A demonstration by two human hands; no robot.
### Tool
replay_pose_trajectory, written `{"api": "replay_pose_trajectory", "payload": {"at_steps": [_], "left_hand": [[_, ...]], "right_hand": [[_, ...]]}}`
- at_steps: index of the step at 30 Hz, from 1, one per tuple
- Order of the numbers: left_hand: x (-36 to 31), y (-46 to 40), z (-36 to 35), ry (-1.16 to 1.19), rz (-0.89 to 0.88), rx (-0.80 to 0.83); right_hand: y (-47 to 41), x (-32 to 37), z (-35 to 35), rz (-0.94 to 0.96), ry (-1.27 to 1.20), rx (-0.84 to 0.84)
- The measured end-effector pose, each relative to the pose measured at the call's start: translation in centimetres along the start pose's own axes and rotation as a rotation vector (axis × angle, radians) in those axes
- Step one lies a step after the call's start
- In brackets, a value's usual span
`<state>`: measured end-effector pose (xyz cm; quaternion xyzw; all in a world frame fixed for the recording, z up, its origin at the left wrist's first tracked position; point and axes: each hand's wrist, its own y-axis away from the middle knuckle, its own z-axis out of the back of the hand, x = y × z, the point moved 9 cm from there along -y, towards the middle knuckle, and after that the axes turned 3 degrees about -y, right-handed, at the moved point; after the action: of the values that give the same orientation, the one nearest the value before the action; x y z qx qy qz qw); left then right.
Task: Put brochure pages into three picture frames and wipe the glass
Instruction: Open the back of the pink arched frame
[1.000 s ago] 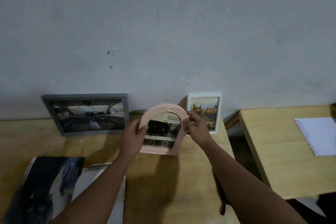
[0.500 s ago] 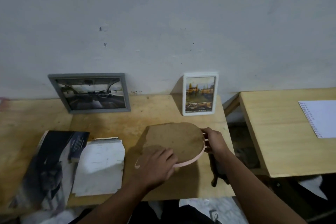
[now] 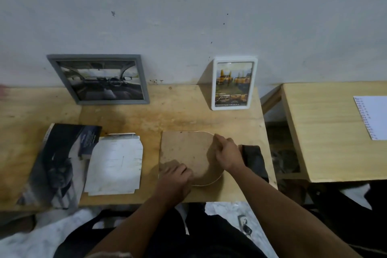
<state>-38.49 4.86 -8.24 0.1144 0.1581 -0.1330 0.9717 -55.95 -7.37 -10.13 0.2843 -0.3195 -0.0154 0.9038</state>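
The pink arched frame (image 3: 188, 151) lies face down on the wooden table (image 3: 167, 117), its brown backboard up. My left hand (image 3: 174, 178) presses on its near left corner, fingers curled at the edge. My right hand (image 3: 227, 153) rests on the rounded right end, fingertips pinching at the backboard's edge. A grey frame (image 3: 98, 79) with a car-interior page leans against the wall at the back left. A white frame (image 3: 233, 84) with a yellow-vehicle page stands at the back right. A dark brochure (image 3: 60, 163) lies at the left with cut white pages (image 3: 115, 165) beside it.
A dark cloth (image 3: 254, 159) lies at the table's right edge, just behind my right hand. A second wooden table (image 3: 326, 132) stands to the right across a gap, with a spiral notebook (image 3: 372, 117) on it. The white wall rises directly behind the frames.
The pink frame came down from upright between the two other frames and now lies face down near the front edge. Both hands shifted onto its backboard.
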Motion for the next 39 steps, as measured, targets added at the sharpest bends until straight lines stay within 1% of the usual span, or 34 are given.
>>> {"api": "replay_pose_trajectory", "payload": {"at_steps": [2,4,6,8,10,12,14,18,21,27,30,39], "left_hand": [[2.5,0.8,0.5,0.086,0.144,-0.050],[5.4,1.7,1.1,0.188,0.342,-0.088],[8.1,2.5,1.1,0.340,0.552,-0.073],[9.6,2.9,0.7,0.471,0.670,-0.040],[10.0,3.1,0.3,0.585,0.727,-0.004],[9.9,3.1,0.0,0.657,0.756,0.031],[9.6,3.0,-0.1,0.694,0.767,0.030],[9.3,3.4,-0.2,0.690,0.795,-0.005],[9.5,3.7,-0.3,0.731,0.826,-0.010],[10.1,3.0,-0.9,0.859,0.830,0.114],[10.7,2.9,-1.2,0.854,0.832,0.151],[9.9,2.5,-0.5,0.782,0.831,0.178]], "right_hand": [[0.2,-0.5,-0.5,0.007,0.084,0.000],[0.5,-1.5,-0.6,-0.010,0.125,-0.011],[0.8,-2.2,-0.7,-0.028,0.150,-0.005],[1.2,-2.7,-1.0,-0.040,0.173,0.013],[1.4,-2.9,-1.4,-0.036,0.200,0.031],[1.4,-3.0,-1.8,-0.026,0.210,0.042],[1.4,-2.8,-1.9,-0.014,0.192,0.049],[1.2,-2.6,-2.0,-0.001,0.167,0.089],[0.8,-2.4,-2.0,0.009,0.168,0.140],[0.0,-2.5,-1.8,-0.052,0.094,0.172],[-0.4,-2.7,-1.9,-0.108,0.044,0.152],[-1.1,-2.5,-1.6,-0.176,0.052,0.089]]}}
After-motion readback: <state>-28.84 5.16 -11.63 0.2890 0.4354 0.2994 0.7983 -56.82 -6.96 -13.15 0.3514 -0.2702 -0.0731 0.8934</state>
